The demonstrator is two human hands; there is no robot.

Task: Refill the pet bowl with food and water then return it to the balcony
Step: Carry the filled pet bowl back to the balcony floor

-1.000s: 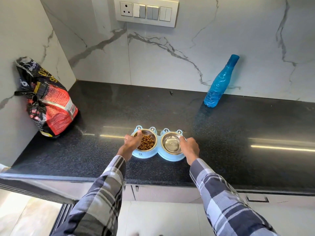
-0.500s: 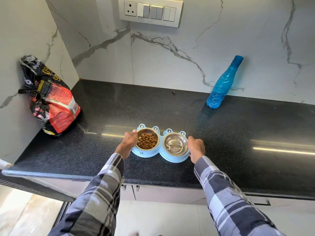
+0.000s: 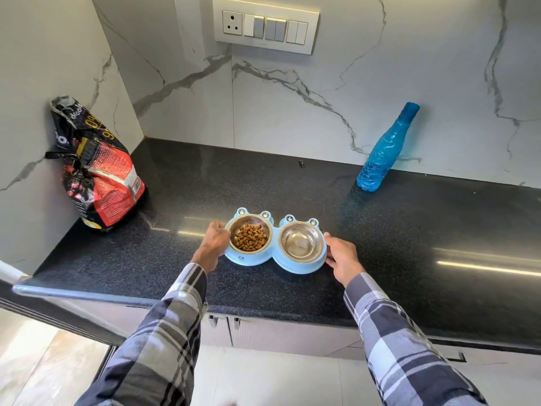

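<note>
The double pet bowl (image 3: 275, 244), a pale blue plastic stand with two steel inserts, sits on the black granite desk (image 3: 409, 244) near its front edge, directly ahead of the person. The left insert (image 3: 250, 236) holds brown kibble (image 3: 251, 237); the right insert (image 3: 302, 244) looks shiny and appears to hold clear water, though the level is hard to read. Judged from this, filling is done and the step in hand is the lift for carrying to the balcony.

Working from left to right:

1. The pet food bag (image 3: 96, 174) stands in the left corner against the wall, well apart from the bowl. It needs no further handling.
2. The left hand (image 3: 213, 244) grips the left end of the stand. Its fingers (image 3: 218, 230) are curled together around the rim beside the kibble insert.
3. The right hand (image 3: 341, 257) holds the right end. Its fingers (image 3: 329, 238) are curled together against the side wall beside the right insert; whether they reach under the base cannot be seen.
4. The blue water bottle (image 3: 383, 153) leans against the back wall, capped, well apart to the right.

Procedure: raise both ends together and at an equal rate. Keep the stand level, since any tilt toward the right is likely to spill water, and tilt toward the left may scatter kibble. Support the base from below where possible, because the inserts may sit loose in the stand. Turn the body slowly before walking.
</note>
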